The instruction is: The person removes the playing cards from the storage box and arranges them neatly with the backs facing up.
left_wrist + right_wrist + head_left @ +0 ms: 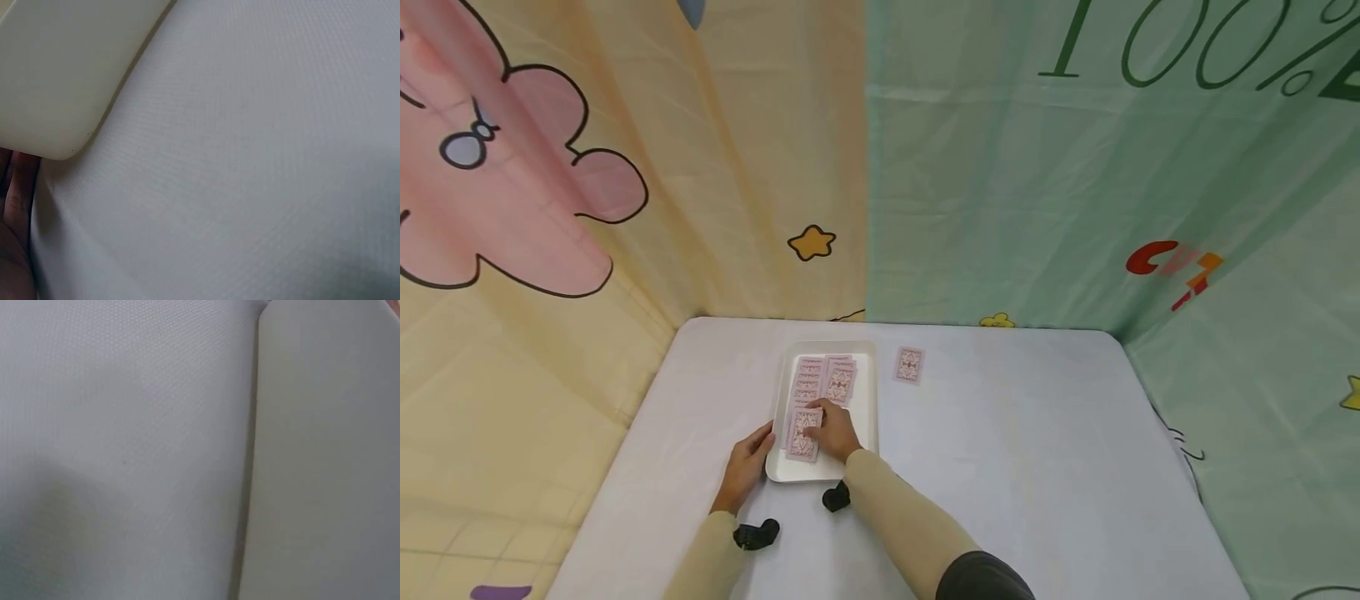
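A white tray stands on the white table, with several red-patterned playing cards in it. Overlapping cards run in a column on its left side, and a shorter group lies to their right. Near the tray's front, my right hand pinches a playing card between thumb and fingers. At the tray's left edge, my left hand rests with fairly straight fingers against the outer wall. In the left wrist view, those fingers reach the tray's corner. The right wrist view shows mostly tray wall and tablecloth.
One more card lies face down on the table, right of the tray's far end. The white tabletop extends to the right. Printed curtains hang behind the table and along its sides.
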Demonstrator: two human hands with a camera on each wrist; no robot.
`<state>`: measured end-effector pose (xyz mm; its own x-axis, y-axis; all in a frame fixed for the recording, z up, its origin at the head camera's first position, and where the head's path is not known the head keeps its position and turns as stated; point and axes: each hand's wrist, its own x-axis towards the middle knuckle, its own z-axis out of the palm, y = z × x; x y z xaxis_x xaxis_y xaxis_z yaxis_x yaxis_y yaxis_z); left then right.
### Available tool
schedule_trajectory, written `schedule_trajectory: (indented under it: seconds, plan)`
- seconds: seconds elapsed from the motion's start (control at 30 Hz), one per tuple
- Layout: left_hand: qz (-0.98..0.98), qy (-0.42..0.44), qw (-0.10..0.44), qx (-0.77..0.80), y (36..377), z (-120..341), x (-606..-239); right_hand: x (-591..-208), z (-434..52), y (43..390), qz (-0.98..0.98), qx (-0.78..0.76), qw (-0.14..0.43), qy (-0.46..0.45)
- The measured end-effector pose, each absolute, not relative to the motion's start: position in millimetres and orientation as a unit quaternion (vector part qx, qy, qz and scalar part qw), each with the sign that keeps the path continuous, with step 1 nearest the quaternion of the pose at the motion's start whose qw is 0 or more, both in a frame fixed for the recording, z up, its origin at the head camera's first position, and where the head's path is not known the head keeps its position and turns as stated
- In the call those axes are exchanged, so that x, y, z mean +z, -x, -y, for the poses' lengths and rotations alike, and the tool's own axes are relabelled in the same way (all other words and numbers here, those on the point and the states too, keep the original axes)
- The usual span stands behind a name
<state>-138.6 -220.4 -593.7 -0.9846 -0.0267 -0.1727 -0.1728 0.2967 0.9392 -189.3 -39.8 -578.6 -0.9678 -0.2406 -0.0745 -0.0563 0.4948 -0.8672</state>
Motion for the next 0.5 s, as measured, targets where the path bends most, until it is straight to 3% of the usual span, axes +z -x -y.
schedule_trajectory:
  seconds: [0.5]
  plan:
    - [-0.804, 0.063, 0.055, 0.589, 138, 221, -595, -555, 13, 193, -0.810, -0.579, 0.084, 0.044]
